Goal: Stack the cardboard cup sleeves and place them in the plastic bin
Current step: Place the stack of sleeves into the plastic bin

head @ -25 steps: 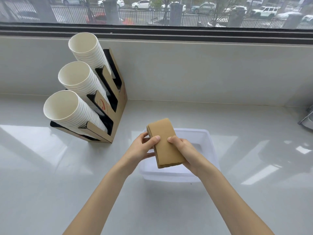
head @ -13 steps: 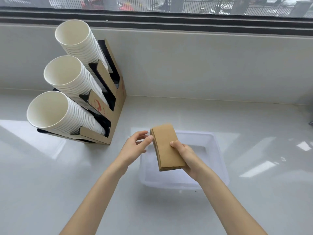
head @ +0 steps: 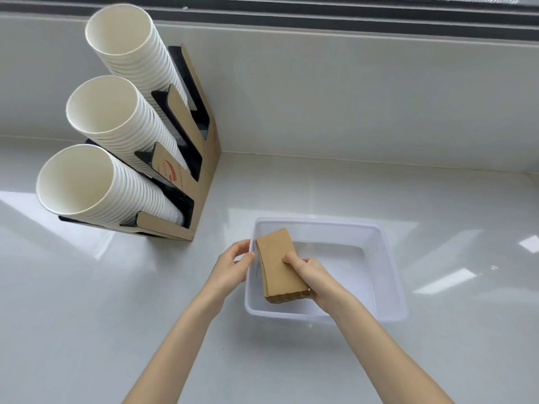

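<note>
Sleeves (head: 278,266): flat brown stack, edges aligned.

Cardboard cup dispenser (head: 201,158), three white paper cup stacks (head: 116,118), white countertop (head: 87,316), window frame (head: 350,21)

A single head-worn camera looks forward and steeply down from above the white counter (head: 87,330), close enough that both forearms enter from 6 o'clock. It faces the back wall and window ledge (head: 320,21) at 12 o'clock. The wide lens bends the cup rack (head: 201,158) at 10 o'clock outward. No second view shares the scene.
</note>
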The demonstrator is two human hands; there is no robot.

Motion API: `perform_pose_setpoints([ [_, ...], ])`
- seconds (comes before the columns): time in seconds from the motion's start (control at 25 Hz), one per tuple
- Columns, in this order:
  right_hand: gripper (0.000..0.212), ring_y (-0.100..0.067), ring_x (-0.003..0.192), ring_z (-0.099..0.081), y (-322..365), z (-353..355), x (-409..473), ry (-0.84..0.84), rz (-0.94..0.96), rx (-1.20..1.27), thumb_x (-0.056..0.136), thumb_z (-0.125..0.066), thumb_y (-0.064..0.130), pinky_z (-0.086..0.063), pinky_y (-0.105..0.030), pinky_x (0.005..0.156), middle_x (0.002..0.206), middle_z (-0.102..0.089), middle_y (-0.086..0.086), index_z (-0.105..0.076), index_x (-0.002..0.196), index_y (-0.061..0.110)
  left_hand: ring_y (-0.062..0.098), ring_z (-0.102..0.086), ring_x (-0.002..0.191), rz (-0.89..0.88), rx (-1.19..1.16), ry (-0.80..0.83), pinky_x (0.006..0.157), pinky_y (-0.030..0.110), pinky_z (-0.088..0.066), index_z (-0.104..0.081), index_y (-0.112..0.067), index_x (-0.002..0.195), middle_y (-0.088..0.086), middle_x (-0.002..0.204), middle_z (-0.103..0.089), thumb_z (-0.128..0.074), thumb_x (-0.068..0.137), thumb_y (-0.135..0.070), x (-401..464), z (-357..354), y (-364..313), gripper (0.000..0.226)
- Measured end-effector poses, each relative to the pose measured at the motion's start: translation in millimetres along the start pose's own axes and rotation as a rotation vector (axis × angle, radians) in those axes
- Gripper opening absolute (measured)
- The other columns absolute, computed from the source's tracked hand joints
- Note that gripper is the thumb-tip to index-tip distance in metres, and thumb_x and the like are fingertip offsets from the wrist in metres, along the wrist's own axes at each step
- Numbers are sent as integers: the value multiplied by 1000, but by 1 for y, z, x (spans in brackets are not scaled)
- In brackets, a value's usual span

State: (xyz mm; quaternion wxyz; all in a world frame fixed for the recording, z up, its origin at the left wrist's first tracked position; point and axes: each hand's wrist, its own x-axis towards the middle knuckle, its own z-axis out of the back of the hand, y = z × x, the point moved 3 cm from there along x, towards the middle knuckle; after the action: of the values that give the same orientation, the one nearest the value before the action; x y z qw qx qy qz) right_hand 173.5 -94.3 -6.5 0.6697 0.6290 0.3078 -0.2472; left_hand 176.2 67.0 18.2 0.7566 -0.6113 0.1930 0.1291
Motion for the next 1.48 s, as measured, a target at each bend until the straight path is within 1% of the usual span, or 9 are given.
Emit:
perform_pose_setpoints([
  [0.12,48,-16,82,-61,-4,-4,2,4,-8,14,83,-53,38,-52,-29,68,102,-63,-7,-48,118,5,-6,-53,94,-8,-29,8,64,15,-44,-51,-31,110,-13,113,-54,-40,92,-16,-2,0,2,26],
  [0.28,47,-12,89,-58,-6,-6,-1,3,-6,-21,84,-51,38,-52,-30,70,102,-56,2,-39,121,11,-3,-53,95,-9,-37,7,67,18,-46,-51,-25,118,-10,118,-54,-39,92,-15,-1,-1,3,30],
  [0.44,55,-27,119,-45,-6,-7,1,-88,41,-315,83,-48,43,-43,-41,100,130,-42,-8,-39,126,10,-1,-54,97,-7,-51,5,66,18,-46,-50,-25,119,-9,121,-52,-40,93,-18,-1,0,5,29],
  [0.52,61,-29,124,-41,-6,-6,1,-92,39,-331,82,-49,48,-39,-44,104,133,-40,-8,-39,128,9,3,-53,99,-2,-45,3,67,19,-46,-49,-25,120,-8,123,-51,-40,93,-20,-1,-1,6,29],
  [0.76,62,-27,122,-41,-7,-24,-1,-81,75,-363,83,-47,52,-40,-40,103,122,-32,-8,-40,129,10,2,-55,98,-5,-66,-1,68,20,-48,-50,-26,120,-6,123,-52,-40,93,-19,-2,0,6,29],
  [1.12,62,-27,126,-40,-3,-24,-1,-42,123,-375,86,-49,45,-35,-40,108,136,-35,-10,-31,135,12,3,-55,102,-4,-122,16,69,21,-49,-51,-30,117,-6,124,-54,-41,93,-21,-3,1,10,27],
  [1.32,55,-25,120,-48,1,-18,-6,-46,172,-346,87,-49,43,-41,-32,99,134,-46,-10,-37,132,15,9,-54,105,-20,-104,-9,72,22,-47,-52,-30,114,-2,127,-54,-43,93,-21,-2,1,8,25],
  [1.4,61,-23,123,-46,3,-11,-10,-32,165,-373,87,-47,46,-36,-26,91,138,-45,-8,-32,137,15,14,-52,110,-15,-61,-21,80,26,-46,-48,-24,121,2,131,-52,-44,92,-21,0,3,8,29],
  [1.48,68,-22,131,-38,5,-2,-13,-33,165,-427,87,-46,49,-32,-28,97,145,-38,-6,-25,141,16,17,-48,115,-2,-25,-20,91,31,-43,-41,-18,131,5,136,-48,-44,92,-22,0,4,4,39],
])
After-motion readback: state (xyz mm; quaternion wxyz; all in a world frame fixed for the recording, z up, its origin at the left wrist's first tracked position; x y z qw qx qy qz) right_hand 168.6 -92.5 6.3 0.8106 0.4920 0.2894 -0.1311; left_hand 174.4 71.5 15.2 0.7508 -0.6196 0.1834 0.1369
